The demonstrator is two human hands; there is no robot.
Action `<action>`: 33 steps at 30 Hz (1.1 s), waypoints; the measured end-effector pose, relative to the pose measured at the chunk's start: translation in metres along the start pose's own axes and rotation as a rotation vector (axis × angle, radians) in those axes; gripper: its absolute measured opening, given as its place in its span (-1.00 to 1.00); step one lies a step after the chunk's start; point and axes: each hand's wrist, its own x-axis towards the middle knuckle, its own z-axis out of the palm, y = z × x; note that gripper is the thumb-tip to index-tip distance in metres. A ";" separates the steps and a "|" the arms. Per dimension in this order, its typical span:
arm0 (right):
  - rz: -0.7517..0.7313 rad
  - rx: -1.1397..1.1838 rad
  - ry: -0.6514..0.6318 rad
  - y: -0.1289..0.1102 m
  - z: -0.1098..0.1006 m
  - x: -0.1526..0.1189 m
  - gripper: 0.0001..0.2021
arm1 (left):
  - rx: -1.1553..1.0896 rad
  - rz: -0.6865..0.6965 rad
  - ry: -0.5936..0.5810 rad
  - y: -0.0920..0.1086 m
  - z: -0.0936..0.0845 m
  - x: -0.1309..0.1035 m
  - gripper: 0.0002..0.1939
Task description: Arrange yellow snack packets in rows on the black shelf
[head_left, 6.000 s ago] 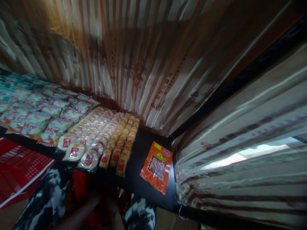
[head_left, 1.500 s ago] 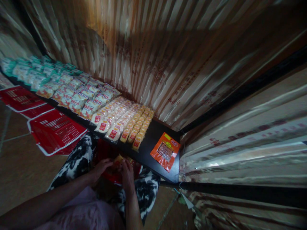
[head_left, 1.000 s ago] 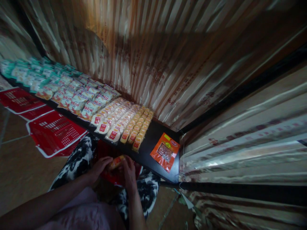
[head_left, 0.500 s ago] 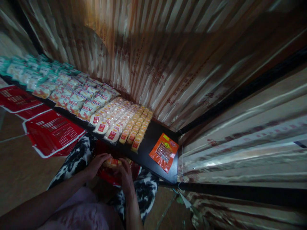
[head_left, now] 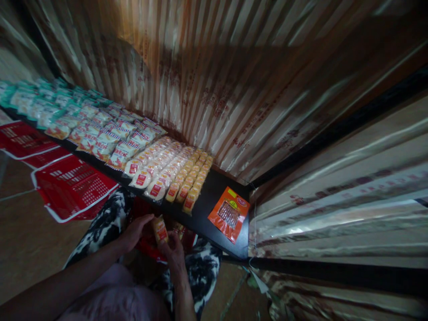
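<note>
A small wrapped yellow snack cake (head_left: 160, 229) with a red label stands tilted over a red basket (head_left: 195, 240) between my knees. My right hand (head_left: 174, 249) grips its lower end between thumb and fingers. By its upper left end is my left hand (head_left: 137, 231), fingers stretched toward it; whether the tips touch the wrapper is hard to see. More wrapped cakes (head_left: 179, 229) lie partly hidden in the basket. Beyond my hands, rows of similar yellow cakes (head_left: 189, 187) line a black shelf (head_left: 203, 214), beside rows of round white wrapped cakes (head_left: 156, 189).
An orange snack packet (head_left: 229, 215) lies at the shelf's right end. Farther left are white snack bags (head_left: 122, 154) and teal bags (head_left: 48, 115). Red baskets (head_left: 73, 185) with white rims stand on the floor to the left. Striped sheeting (head_left: 227, 98) rises behind the shelf.
The snack cake has turned from lying sideways to standing on end. My left hand has loosened from its left end, while my right hand now grips the lower end.
</note>
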 end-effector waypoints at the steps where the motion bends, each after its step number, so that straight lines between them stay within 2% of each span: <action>1: -0.007 -0.005 0.013 0.000 0.000 0.000 -0.60 | -0.020 0.005 -0.028 0.000 0.000 0.000 -0.62; 5: -0.054 -0.014 0.044 0.002 0.000 0.002 -0.63 | -0.073 0.061 -0.172 0.002 0.002 -0.003 -0.69; 9: -0.103 -0.056 0.051 0.002 -0.003 0.004 -0.68 | -0.047 0.091 -0.217 0.004 0.008 -0.007 -0.73; 13: -0.145 -0.125 0.084 -0.005 -0.003 0.004 -0.71 | -0.038 0.077 -0.189 0.006 0.014 -0.011 -0.69; 18: -0.184 -0.222 0.170 -0.017 0.002 0.006 -0.74 | 0.044 0.169 -0.129 0.008 0.020 -0.014 -0.70; 24: -0.259 -0.289 0.243 -0.030 0.005 0.011 -0.78 | 0.157 0.210 -0.097 0.008 0.023 -0.014 -0.74; 33: -0.312 -0.340 0.272 -0.045 0.011 0.018 -0.76 | 0.251 0.256 -0.017 0.027 0.038 -0.017 -0.67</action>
